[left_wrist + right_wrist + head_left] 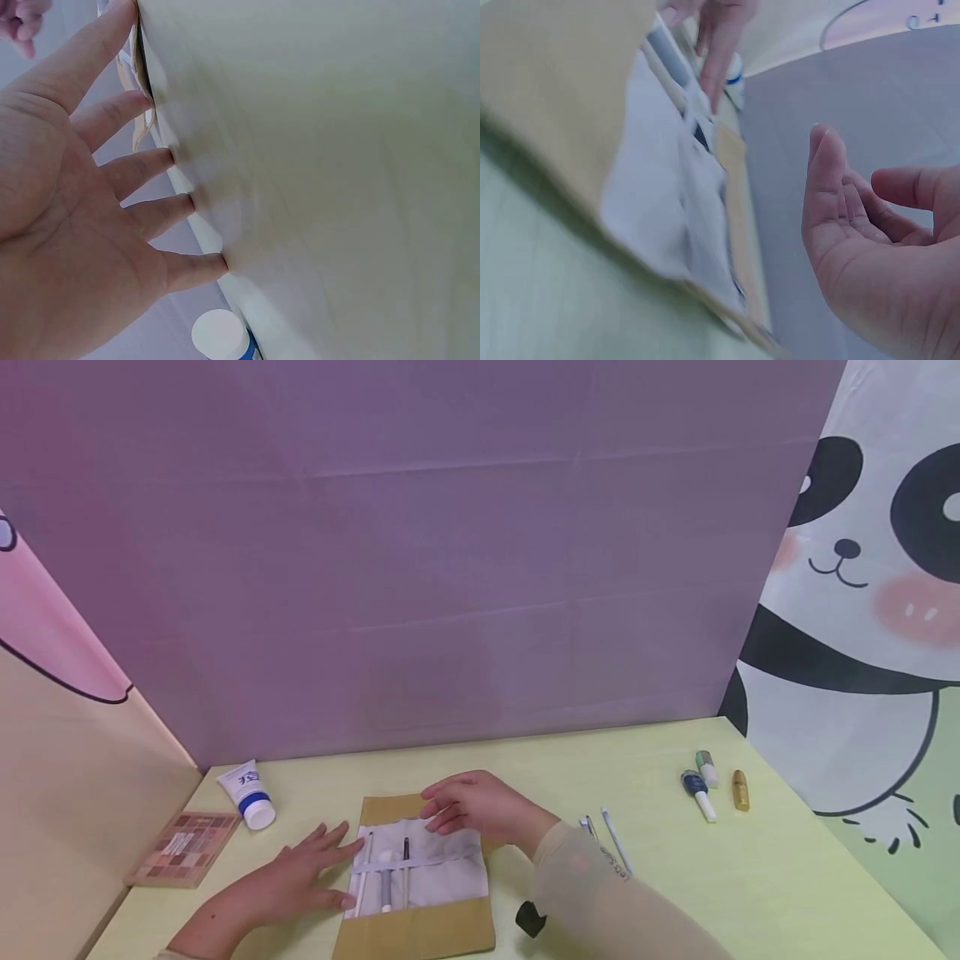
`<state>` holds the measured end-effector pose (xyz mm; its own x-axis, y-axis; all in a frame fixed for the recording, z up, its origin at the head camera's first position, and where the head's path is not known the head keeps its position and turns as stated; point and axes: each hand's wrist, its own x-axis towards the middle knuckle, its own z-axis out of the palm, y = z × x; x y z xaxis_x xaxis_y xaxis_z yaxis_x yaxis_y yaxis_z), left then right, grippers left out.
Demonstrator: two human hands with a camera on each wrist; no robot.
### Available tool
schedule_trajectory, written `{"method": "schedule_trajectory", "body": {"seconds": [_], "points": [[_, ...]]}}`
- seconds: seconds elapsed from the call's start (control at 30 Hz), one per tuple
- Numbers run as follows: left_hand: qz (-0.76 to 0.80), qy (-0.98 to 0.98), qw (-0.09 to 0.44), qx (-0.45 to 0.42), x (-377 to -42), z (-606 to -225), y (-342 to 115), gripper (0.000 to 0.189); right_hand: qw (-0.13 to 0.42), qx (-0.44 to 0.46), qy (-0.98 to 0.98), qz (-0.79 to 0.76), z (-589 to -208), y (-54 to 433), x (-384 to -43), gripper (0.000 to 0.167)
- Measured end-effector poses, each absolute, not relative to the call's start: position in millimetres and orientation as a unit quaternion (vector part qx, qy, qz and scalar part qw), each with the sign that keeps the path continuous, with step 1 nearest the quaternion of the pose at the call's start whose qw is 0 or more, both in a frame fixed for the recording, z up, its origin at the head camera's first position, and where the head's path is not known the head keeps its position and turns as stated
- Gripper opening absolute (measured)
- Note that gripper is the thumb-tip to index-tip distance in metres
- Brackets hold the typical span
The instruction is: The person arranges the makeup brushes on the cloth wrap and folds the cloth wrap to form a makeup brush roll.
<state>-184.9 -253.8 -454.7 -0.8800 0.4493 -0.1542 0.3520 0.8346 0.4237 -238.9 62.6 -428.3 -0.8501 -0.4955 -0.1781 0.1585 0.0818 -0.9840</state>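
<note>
While your left hand (296, 878) is spread, right hand (477, 806) loosely curved, both empty, the pouch (444, 883) seems light, soft; pinch its six-o'clock edge.

1 inscription was legible in part: on the person's right sleeve (630, 902), dark slanted lettering (615, 862) ran along the forearm and appeared to read "Lets Slim", the final letters being less certain. The white tube (243, 785) bore large blue characters (249, 777), seen upside down from the head view; their wording could not be determined. The palette (153, 867) carried white print (178, 844) across its lid, too small to read. In the right wrist view, small marks (913, 22) on the pink wall drawing (877, 26) were likewise undeciphered.
</note>
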Motion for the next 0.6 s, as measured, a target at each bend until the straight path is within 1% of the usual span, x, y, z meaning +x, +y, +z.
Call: {"method": "schedule_trajectory", "body": {"seconds": [0.13, 0.3, 0.6], "points": [[0.200, 0.948, 0.131, 0.211, -185, -454, -253, 0.085, 0.223, -0.134, 0.708, -0.657, -421, 91, -238, 0.038], [0.199, 0.948, 0.128, 0.212, -185, -454, -254, 0.085, 0.190, -0.120, 0.723, -0.653, -414, 130, -236, 0.041], [0.205, 0.945, 0.122, 0.224, -185, -456, -256, 0.085, 0.171, -0.086, 0.746, -0.638, -420, 192, -230, 0.045]]}}
